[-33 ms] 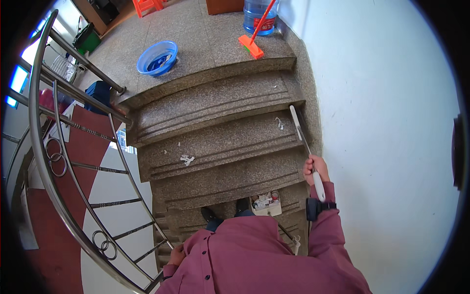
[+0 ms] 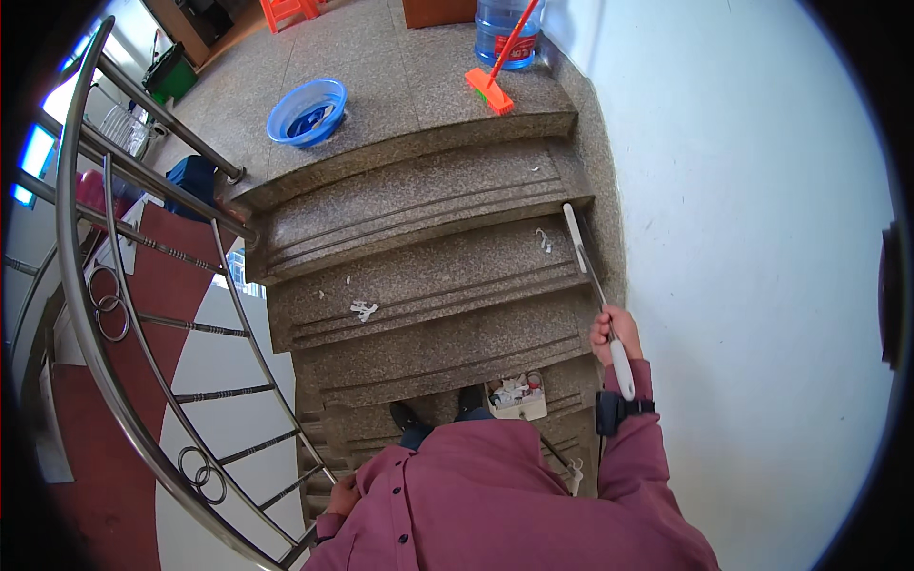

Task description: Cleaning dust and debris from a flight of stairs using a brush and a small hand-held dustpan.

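From here I see the person's right hand (image 2: 615, 333) closed around a slim, white-handled tool with a grey metal shaft (image 2: 622, 369), its long white head angled over the speckled grey stone steps (image 2: 447, 357) beside the pale wall (image 2: 724, 266). The left hand (image 2: 344, 497) is by the curved, shiny metal railing (image 2: 119, 404); I can't tell whether it grips. Torn white scraps (image 2: 363, 310) litter the treads; beyond, a round blue plastic basin (image 2: 297, 98) sits on the landing.

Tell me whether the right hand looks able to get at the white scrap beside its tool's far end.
Probably yes, using the tool: the right hand grips it, its far end appears just right of the scrap, and nothing visible stands between.
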`<state>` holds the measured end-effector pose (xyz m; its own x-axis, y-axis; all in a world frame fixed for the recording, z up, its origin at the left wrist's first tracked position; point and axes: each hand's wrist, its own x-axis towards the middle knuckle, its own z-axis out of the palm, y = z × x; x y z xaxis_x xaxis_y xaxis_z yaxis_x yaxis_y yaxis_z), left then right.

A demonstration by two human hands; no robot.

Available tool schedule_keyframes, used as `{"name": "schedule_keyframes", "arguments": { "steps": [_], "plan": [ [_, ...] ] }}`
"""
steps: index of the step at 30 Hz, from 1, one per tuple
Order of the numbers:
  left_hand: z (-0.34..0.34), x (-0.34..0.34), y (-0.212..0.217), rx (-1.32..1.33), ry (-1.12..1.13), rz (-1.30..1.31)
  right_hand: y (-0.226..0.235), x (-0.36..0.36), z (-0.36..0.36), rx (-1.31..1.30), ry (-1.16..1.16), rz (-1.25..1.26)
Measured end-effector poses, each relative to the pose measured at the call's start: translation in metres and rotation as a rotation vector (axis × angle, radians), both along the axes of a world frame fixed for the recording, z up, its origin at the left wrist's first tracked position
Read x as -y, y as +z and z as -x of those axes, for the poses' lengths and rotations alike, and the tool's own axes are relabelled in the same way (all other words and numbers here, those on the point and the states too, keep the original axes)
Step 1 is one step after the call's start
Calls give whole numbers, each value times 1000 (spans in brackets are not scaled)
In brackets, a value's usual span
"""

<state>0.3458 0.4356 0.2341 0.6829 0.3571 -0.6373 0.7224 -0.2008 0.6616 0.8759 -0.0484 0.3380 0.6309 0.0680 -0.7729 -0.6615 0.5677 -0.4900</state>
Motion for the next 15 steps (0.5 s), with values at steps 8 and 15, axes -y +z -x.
{"name": "schedule_keyframes", "arguments": {
  "steps": [8,15],
  "plan": [
    [-24,14,20,-135,-63,-88,24,4,16,14,-62,78],
    [-37,22,33,-114,-53,-105,-10,4,-35,26,80,242]
  ]
}}
